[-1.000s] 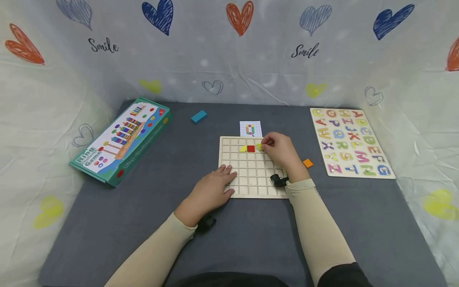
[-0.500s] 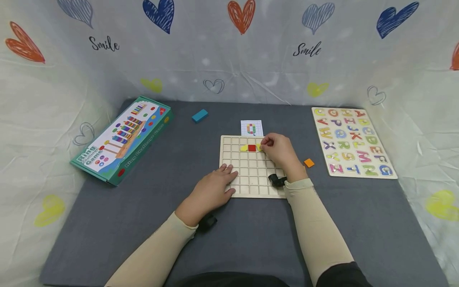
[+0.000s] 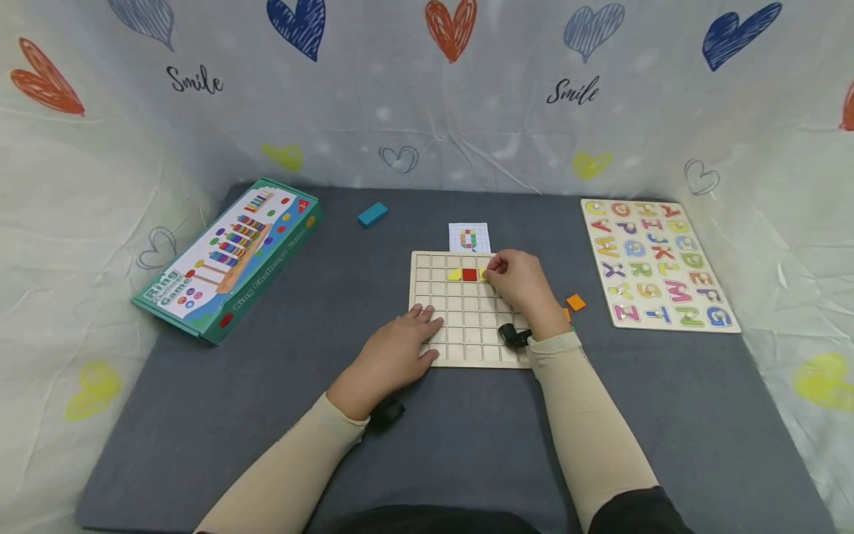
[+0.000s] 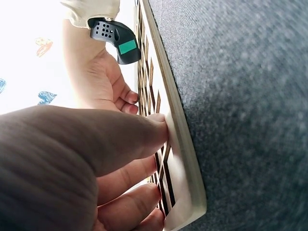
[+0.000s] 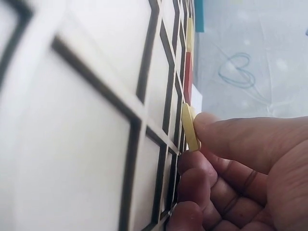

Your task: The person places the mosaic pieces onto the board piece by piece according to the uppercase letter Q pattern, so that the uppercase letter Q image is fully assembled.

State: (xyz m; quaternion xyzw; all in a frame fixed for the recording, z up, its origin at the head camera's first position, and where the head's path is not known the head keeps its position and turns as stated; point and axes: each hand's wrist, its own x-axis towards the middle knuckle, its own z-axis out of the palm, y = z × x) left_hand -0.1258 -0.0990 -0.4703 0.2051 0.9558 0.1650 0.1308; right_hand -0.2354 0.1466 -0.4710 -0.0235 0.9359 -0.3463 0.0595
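Observation:
A pale wooden grid board [image 3: 437,294] lies in front of the person. My left hand [image 3: 394,352] rests on its left edge with fingers extended; in the left wrist view the thumb [image 4: 156,132] lies on the rim. My right hand [image 3: 523,285] pinches a small yellow tile [image 5: 189,126] between thumb and fingers at the board's upper right. That tile looks tilted against the grid in the right wrist view. To its left, a red square tile [image 3: 470,274] and another yellow tile [image 3: 455,274] sit in the same row. A pattern card [image 3: 469,237] lies behind the board.
A green toy box [image 3: 230,256] lies at the left, with a blue block [image 3: 372,215] at the back. An alphabet board [image 3: 660,263] lies at the right. An orange tile [image 3: 576,302] is on the table beside the right wrist, which partly hides another orange piece.
The right hand keeps its pinch on the yellow tile at the same spot, its wrist shifting slightly left. More orange shows beside that wrist. The left hand has not moved; the head view shifts slightly.

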